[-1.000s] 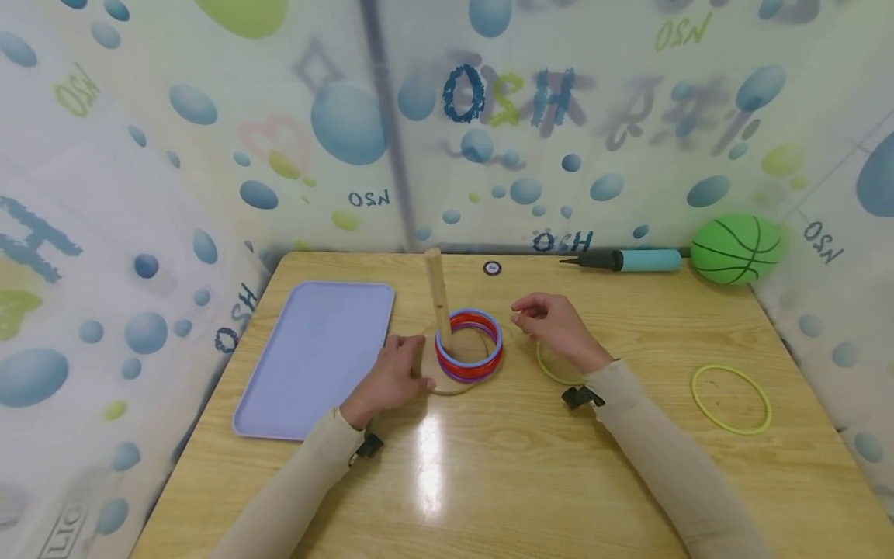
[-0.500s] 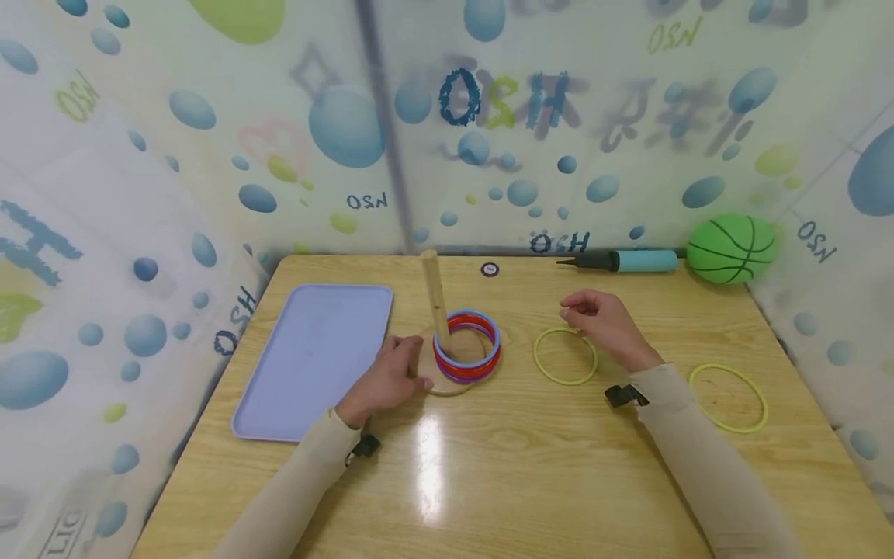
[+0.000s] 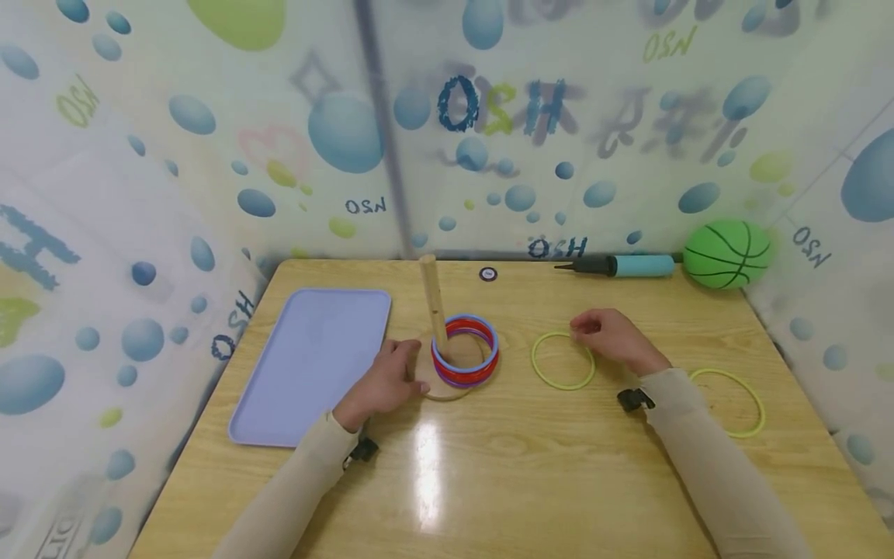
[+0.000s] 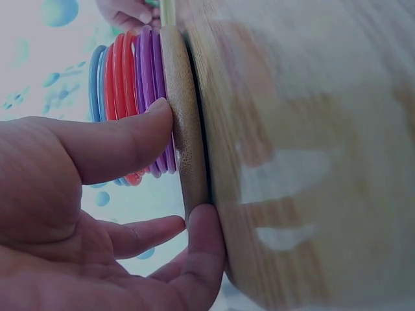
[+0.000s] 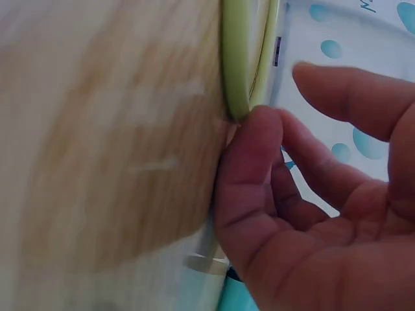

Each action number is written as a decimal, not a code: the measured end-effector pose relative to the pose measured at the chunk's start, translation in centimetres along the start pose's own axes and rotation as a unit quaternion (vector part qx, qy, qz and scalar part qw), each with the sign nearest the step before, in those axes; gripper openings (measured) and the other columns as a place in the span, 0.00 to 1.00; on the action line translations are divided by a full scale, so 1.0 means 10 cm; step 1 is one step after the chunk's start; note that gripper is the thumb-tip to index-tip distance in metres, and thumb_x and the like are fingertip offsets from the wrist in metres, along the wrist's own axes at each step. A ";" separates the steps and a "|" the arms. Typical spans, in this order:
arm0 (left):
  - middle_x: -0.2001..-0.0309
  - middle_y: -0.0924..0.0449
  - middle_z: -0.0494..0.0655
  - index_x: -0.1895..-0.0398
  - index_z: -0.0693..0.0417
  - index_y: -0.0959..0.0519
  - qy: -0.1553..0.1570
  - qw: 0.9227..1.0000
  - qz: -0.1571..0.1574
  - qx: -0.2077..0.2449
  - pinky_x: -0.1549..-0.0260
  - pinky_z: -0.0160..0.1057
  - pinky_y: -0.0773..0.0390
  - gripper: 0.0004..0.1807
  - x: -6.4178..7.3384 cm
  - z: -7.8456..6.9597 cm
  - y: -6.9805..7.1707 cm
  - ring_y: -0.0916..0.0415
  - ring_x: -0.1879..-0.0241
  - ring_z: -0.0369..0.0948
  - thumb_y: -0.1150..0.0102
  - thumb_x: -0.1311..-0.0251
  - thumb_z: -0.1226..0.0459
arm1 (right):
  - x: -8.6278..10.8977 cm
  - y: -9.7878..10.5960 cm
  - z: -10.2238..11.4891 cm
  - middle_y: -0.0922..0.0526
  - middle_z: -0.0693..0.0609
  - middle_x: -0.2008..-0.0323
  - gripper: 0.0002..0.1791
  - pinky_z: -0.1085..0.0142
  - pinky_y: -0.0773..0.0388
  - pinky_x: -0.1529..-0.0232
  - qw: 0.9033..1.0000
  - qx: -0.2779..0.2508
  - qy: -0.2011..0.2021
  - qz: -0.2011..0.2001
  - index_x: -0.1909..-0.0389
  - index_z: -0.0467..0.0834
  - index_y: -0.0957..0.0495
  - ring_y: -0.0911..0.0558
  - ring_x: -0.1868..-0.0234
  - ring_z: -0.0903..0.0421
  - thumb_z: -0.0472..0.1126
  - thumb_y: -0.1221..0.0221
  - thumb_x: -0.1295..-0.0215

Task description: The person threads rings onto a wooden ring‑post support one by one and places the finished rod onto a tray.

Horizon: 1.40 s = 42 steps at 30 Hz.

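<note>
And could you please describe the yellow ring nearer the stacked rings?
On the wooden table, find the stacked rings, then look right. The yellow ring is there, by the right hand; its yellow twin is partly hidden by a sleeve.

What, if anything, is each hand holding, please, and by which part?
The left hand holds the wooden base by its rim. The right hand grips nothing: its thumb stands apart, and it seems only to touch a yellow ring.

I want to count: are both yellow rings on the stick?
No, one yellow ring is by the right hand, the other ring farther right, both off the stick.
</note>
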<state>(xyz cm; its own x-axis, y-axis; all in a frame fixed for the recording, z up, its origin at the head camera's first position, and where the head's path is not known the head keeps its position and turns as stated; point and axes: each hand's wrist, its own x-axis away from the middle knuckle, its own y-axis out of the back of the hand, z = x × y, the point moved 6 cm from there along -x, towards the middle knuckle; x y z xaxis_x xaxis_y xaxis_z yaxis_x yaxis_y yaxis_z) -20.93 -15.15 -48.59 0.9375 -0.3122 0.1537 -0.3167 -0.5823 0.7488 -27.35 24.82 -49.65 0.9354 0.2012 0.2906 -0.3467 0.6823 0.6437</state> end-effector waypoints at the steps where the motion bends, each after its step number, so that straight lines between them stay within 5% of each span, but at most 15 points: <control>1: 0.33 0.35 0.69 0.23 0.64 0.35 0.001 1.000 0.000 0.000 0.34 0.62 0.28 0.42 0.00 0.00 0.00 0.33 0.33 0.63 0.26 0.37 0.62 | 0.00 0.00 0.01 0.17 0.39 0.46 0.20 0.60 0.20 0.52 1.000 0.012 0.004 0.000 0.39 0.36 0.19 0.20 0.49 0.46 0.45 0.38 0.24; 8: 0.32 0.36 0.70 0.22 0.64 0.36 0.003 1.000 0.003 0.002 0.32 0.62 0.30 0.43 0.01 0.00 0.00 0.35 0.31 0.64 0.27 0.36 0.62 | 0.00 -0.03 0.13 0.14 0.44 0.59 0.09 0.60 0.22 0.57 0.995 0.095 0.029 -0.006 0.54 0.37 0.15 0.20 0.60 0.51 0.39 0.35 0.29; 18: 0.30 0.37 0.71 0.22 0.65 0.36 0.004 1.000 0.003 -0.001 0.31 0.62 0.31 0.43 0.00 -0.03 0.00 0.36 0.29 0.64 0.27 0.36 0.63 | 0.02 -0.01 0.16 0.14 0.43 0.59 0.09 0.59 0.21 0.58 0.992 0.120 0.029 -0.009 0.55 0.37 0.15 0.20 0.61 0.50 0.38 0.35 0.29; 31: 0.31 0.36 0.70 0.22 0.65 0.36 0.002 1.000 0.007 0.006 0.31 0.62 0.31 0.43 0.03 -0.05 0.01 0.35 0.30 0.63 0.27 0.36 0.64 | 0.00 0.04 0.11 0.14 0.42 0.59 0.12 0.63 0.17 0.64 0.999 0.037 0.021 0.034 0.49 0.35 0.17 0.18 0.64 0.52 0.37 0.38 0.26; 42: 0.31 0.36 0.69 0.21 0.65 0.37 0.003 1.000 0.006 0.004 0.31 0.62 0.31 0.43 0.03 -0.03 0.01 0.36 0.31 0.62 0.27 0.36 0.63 | 0.17 0.19 0.37 0.15 0.35 0.49 0.17 0.57 0.11 0.58 0.998 -0.047 0.026 0.046 0.39 0.34 0.20 0.13 0.56 0.46 0.38 0.41 0.23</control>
<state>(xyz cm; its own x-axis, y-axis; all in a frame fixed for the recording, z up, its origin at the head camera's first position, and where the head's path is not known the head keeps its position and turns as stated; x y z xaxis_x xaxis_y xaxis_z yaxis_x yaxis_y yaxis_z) -20.62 -15.08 -48.27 0.9345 -0.3145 0.1670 -0.3291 -0.5840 0.7420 -26.65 23.90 -45.34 0.9029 0.3003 0.3075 -0.4259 0.7213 0.5462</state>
